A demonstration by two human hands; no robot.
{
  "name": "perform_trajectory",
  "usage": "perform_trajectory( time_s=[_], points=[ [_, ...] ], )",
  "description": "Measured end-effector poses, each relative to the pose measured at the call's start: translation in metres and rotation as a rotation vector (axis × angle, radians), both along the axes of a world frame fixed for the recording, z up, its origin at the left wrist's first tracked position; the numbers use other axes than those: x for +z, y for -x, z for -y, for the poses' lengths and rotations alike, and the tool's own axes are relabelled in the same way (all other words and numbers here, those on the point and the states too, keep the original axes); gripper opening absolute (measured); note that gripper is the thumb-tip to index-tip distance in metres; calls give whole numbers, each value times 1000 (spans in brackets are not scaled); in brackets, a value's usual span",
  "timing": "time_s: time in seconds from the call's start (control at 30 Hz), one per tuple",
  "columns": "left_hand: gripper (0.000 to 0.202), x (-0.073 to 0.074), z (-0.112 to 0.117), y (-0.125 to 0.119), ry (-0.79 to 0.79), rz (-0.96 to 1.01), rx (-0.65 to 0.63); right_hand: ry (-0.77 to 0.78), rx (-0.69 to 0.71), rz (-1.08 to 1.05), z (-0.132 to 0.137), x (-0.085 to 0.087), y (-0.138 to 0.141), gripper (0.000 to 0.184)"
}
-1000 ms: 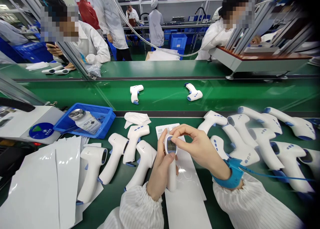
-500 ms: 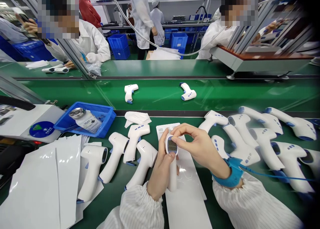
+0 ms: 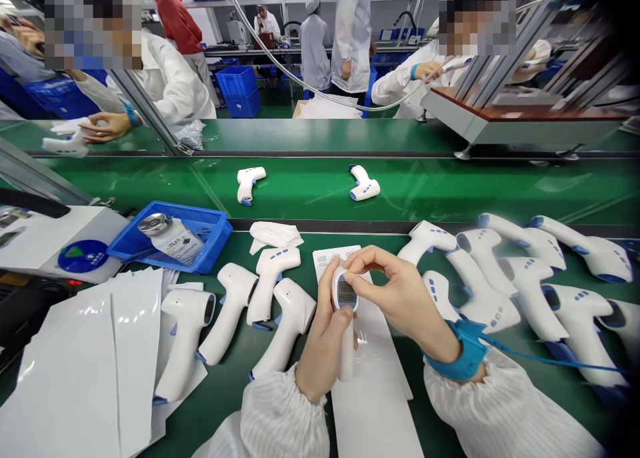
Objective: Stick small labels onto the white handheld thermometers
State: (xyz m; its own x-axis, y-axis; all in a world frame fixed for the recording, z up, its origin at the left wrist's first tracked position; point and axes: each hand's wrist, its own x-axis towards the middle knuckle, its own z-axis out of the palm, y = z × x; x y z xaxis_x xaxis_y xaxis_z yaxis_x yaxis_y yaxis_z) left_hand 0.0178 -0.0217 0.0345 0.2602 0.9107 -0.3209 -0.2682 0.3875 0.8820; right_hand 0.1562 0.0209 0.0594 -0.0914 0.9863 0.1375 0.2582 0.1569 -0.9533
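The left hand (image 3: 323,341) is clenched around the grip of a white infrared thermometer (image 3: 346,351), holding it upright over a white paper strip (image 3: 373,405) on the green counter (image 3: 220,405); its thumb presses just below the small display; the right hand (image 3: 400,298) reaches across, its fingertips (image 3: 353,261) pinching the thermometer's head; a blue wrist strap (image 3: 467,351) circles that wrist, its cord running off rightward; a printed leaflet (image 3: 337,255) lies just behind the thermometer's head; more white-and-blue thermometers (image 3: 530,298) crowd the counter to the right; four others (image 3: 227,315) lie to the left, near a blue plastic tray (image 3: 150,245) holding a labelled bottle (image 3: 173,239), a folded white cloth (image 3: 273,237) and glossy white pouches (image 3: 85,371); two thermometers (image 3: 247,185) lie on the belt beyond.
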Motion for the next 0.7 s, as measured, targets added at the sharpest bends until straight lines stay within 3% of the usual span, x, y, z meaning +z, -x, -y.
perform_trajectory(
  time_s=[0.17,0.3,0.4,0.6,0.7],
  points=[
    [38,0,-3,0,-92,52,76,59,84,15,1,4,1,8],
    [37,6,-4,-2,-52,-37,147,80,177,-59,4,11,-2,20],
    [31,11,-3,-3,-101,-87,206,70,122,-20,9,15,-1,16],
    [22,25,1,-1,-193,-277,259,-194,18,201,25,23,5,14],
    [23,30,2,-2,-178,-267,250,-135,29,253,35,28,8,14]
  ],
)
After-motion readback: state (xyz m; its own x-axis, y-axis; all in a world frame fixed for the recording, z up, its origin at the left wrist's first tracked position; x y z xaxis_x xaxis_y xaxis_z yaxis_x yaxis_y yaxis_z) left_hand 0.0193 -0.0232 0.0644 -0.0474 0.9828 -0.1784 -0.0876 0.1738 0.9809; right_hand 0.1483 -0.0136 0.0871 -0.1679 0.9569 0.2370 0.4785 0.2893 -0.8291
